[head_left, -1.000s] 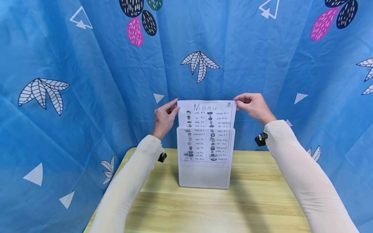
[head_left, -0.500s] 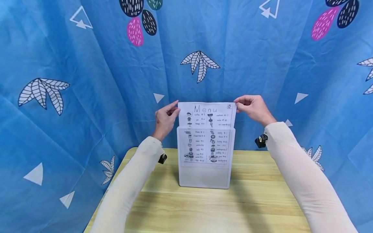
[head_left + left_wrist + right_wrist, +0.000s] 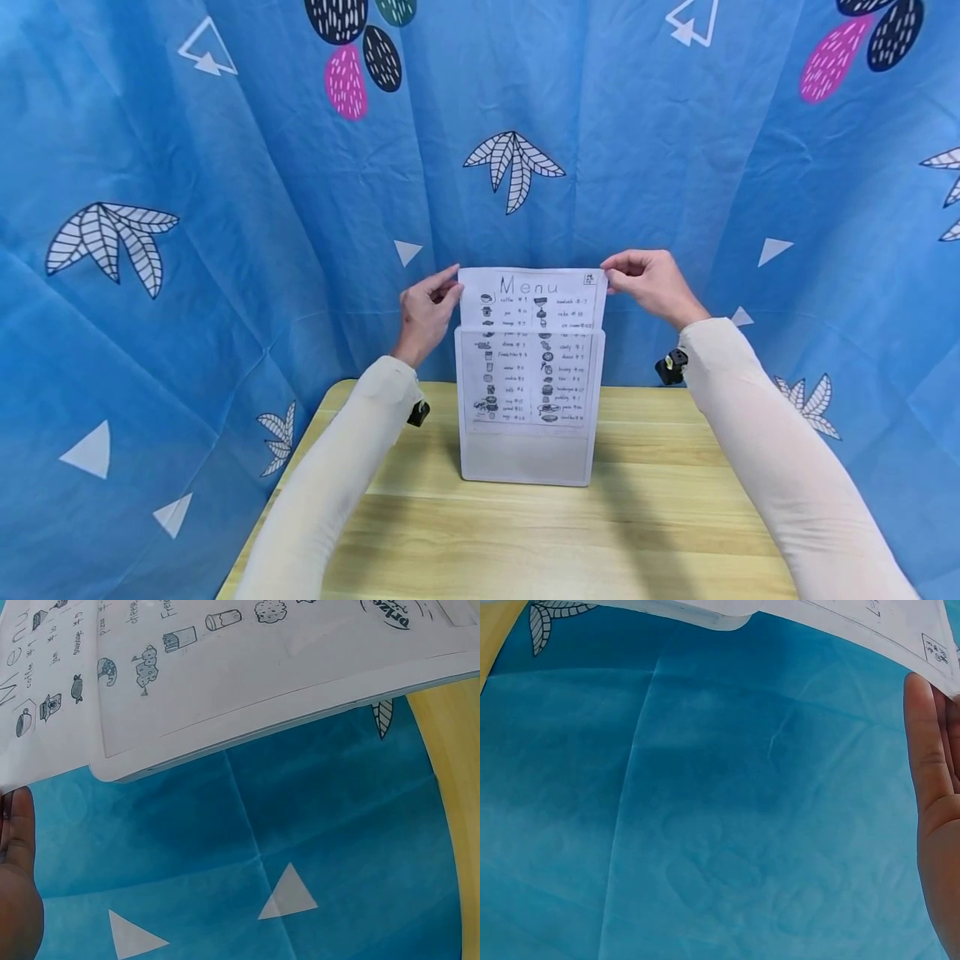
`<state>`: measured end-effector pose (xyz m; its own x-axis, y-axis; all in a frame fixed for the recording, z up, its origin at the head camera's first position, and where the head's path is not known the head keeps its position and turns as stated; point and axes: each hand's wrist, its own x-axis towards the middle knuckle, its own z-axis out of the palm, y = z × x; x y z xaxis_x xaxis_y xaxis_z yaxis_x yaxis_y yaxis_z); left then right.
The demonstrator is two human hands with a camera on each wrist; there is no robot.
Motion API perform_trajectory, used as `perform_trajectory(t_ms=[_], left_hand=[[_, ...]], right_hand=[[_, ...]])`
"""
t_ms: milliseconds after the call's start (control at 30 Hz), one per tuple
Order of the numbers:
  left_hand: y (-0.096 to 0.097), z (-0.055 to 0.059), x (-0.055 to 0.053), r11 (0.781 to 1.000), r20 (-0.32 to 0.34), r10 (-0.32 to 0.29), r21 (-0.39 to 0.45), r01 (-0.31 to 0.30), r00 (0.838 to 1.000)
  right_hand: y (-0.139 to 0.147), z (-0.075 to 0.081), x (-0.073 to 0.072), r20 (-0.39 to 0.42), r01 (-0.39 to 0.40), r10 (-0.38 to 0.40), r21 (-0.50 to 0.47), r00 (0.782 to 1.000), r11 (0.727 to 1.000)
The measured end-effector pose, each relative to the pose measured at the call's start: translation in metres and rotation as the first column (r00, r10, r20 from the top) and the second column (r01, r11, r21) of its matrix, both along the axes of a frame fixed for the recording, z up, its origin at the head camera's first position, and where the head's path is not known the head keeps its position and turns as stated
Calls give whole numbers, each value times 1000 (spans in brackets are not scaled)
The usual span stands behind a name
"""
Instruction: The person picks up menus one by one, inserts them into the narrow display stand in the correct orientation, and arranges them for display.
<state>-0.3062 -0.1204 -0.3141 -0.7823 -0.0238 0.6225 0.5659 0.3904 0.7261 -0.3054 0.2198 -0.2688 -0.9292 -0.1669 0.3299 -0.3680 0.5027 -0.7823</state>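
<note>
A white paper menu sheet (image 3: 528,300) with handwritten items and small drawings stands upright, its lower part inside a clear, white-edged sign holder (image 3: 525,457). The sheet's top sticks out above the holder's upper edge. My left hand (image 3: 426,317) pinches the sheet's upper left corner between thumb and fingers. On the other side my right hand (image 3: 654,282) pinches the upper right corner. In the left wrist view, the sheet's printed side runs behind the holder's clear front (image 3: 247,660). The right wrist view shows my right hand's thumb (image 3: 928,742) at the sheet's corner.
The holder stands on a light wooden table (image 3: 480,542). Behind and to both sides hangs a blue curtain (image 3: 517,100) with leaf and triangle prints, close to the table's back edge. Small black cameras (image 3: 672,367) sit at both wrists.
The menu sheet has slid a little lower into the holder, both hands moving down with it. Less of the sheet shows above the holder's edge. The holder has stayed in place.
</note>
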Motion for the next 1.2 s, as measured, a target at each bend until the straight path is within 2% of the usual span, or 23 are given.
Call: perform_trajectory(t_ms=[733, 1200], left_hand=[[-2, -10, 3, 1000, 45, -12, 9, 12, 999], [-3, -17, 3, 1000, 4, -8, -14, 8, 1000]], right_hand=[[0, -10, -1, 15, -10, 10, 8, 1000, 1000], [0, -18, -2, 18, -15, 15, 5, 1000, 1000]])
